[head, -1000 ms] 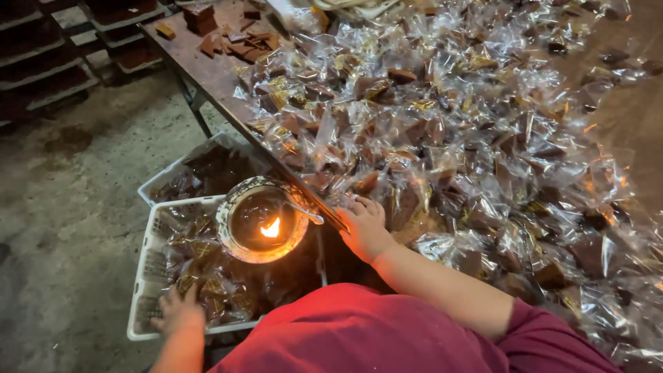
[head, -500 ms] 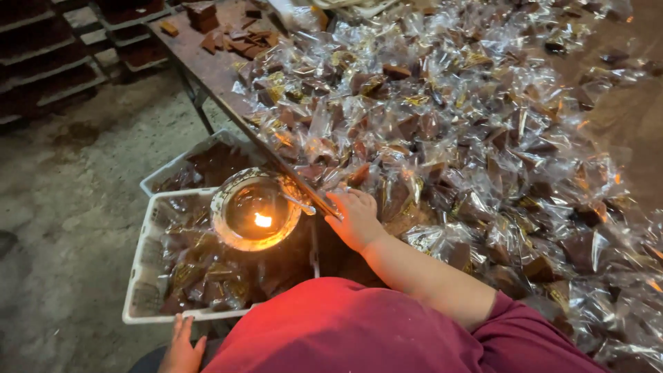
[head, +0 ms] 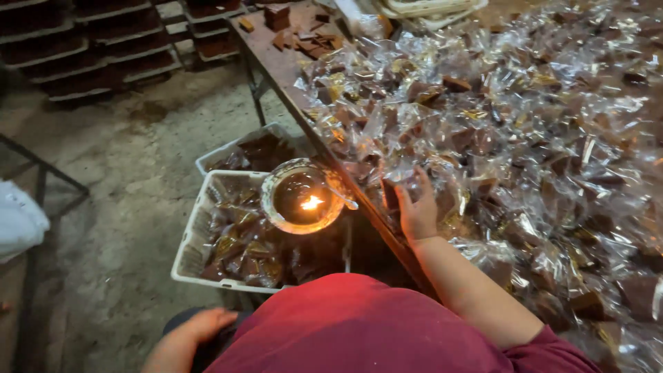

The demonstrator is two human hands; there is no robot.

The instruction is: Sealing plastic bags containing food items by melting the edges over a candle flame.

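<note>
since the earlier frames the right hand (head: 416,211) has left the table edge by the flame and reached a little further onto the heap, while the left hand (head: 197,327) has dropped from the crate rim to the lap. going left to right: a pale sack (head: 19,222) lies on the concrete floor (head: 131,173) at the far left beside a dark metal frame, with open floor between it and the white crate (head: 188,242); the left hand rests low, fingers loosely spread, holding nothing. the crate holds wrapped brown blocks, and a second one sits just behind it. over the crate's right part stands a round glass bowl (head: 302,200) with a small flame inside, touching the table edge (head: 345,181), which runs diagonally from upper left to lower right. just right of that edge the right hand lies on the heap of wrapped blocks (head: 525,138), fingers curled around a dark wrapped block (head: 391,193); its long axis runs roughly upright in view, pointing away from the person, and it sits between thumb and fingertips. the heap crowds every side of the hand, the only free strip being the bare tabletop toward the far left corner.
</note>
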